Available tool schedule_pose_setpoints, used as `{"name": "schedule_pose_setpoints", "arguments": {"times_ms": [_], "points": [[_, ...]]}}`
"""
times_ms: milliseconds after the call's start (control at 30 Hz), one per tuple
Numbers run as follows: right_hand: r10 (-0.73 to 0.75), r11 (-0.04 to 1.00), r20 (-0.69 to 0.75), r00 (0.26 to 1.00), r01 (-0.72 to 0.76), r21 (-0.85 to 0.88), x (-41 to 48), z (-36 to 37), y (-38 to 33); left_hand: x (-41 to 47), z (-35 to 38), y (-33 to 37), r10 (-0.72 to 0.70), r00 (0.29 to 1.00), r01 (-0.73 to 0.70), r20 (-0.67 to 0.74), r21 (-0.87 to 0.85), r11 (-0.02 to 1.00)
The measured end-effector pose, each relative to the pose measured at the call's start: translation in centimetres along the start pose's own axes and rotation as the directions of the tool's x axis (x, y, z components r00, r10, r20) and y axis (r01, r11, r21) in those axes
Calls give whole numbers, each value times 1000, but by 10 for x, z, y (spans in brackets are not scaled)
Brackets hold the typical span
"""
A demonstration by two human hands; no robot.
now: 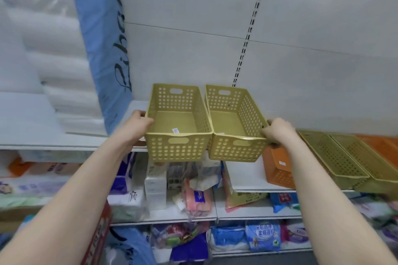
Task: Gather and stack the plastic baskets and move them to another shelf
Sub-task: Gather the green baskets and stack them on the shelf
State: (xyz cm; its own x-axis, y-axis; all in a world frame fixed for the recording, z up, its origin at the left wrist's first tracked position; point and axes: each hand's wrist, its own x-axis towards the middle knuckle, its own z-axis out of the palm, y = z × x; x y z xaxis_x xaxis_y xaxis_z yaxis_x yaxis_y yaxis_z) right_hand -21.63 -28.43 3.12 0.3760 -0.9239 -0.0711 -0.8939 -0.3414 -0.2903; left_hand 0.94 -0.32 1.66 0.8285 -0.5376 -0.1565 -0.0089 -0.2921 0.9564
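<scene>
Two pale yellow perforated plastic baskets, the left one (pixel 179 122) and the right one (pixel 235 123), sit side by side at frame centre, held at the shelf (pixel 71 140) edge. The left hand (pixel 137 123) clasps the left basket's outer rim; the right hand (pixel 277 131) clasps the right basket's. They look light, stiff and empty; rims or handle slots suit gripping.

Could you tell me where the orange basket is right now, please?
The orange basket sits on the right-hand shelf, just below the right hand, left of two green baskets.
</scene>
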Motion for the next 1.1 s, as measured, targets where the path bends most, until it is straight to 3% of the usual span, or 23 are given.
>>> {"name": "schedule_pose_setpoints", "arguments": {"times_ms": [100, 200, 367, 467, 533, 633, 767, 900, 967, 1100], "points": [[61, 986, -145, 988, -37, 160, -19, 11, 34, -17, 12, -13, 89, 994, -89, 57, 11, 996], [125, 942, -298, 946, -18, 336, -41, 13, 72, -40, 29, -22, 259, 963, -267, 69, 146, 953], [364, 649, -327, 872, 14, 761, -85, -17, 128, -83, 80, -22, 451, 886, -463, 103, 227, 857], [350, 473, -303, 886, 112, 874, -116, -37, 151, -105, 112, -26, 536, 836, -546, 115, 258, 797], [283, 412, -244, 928, 112, 904, -135, -42, 162, -113, 131, -30, 566, 814, -575, 129, 312, 756], [136, 472, -162, 978, 80, 878, -160, -28, 168, -122, 156, -33, 601, 783, -616, 161, 341, 710], [67, 692, -133, 989, 50, 720, -168, 7, 192, -141, 185, -33, 667, 712, -693, 218, 370, 619], [71, 700, -9, 997, -43, 713, -168, 19, 235, -160, 222, -43, 648, 701, -712, 298, 347, 610], [101, 604, 54, 993, -105, 790, -165, 17, 263, -171, 250, -46, 636, 699, -715, 326, 344, 608], [149, 89, 288, 946, -303, 949, -157, 10, 323, -194, 316, -39, 654, 655, -755, 378, 291, 587]]}}
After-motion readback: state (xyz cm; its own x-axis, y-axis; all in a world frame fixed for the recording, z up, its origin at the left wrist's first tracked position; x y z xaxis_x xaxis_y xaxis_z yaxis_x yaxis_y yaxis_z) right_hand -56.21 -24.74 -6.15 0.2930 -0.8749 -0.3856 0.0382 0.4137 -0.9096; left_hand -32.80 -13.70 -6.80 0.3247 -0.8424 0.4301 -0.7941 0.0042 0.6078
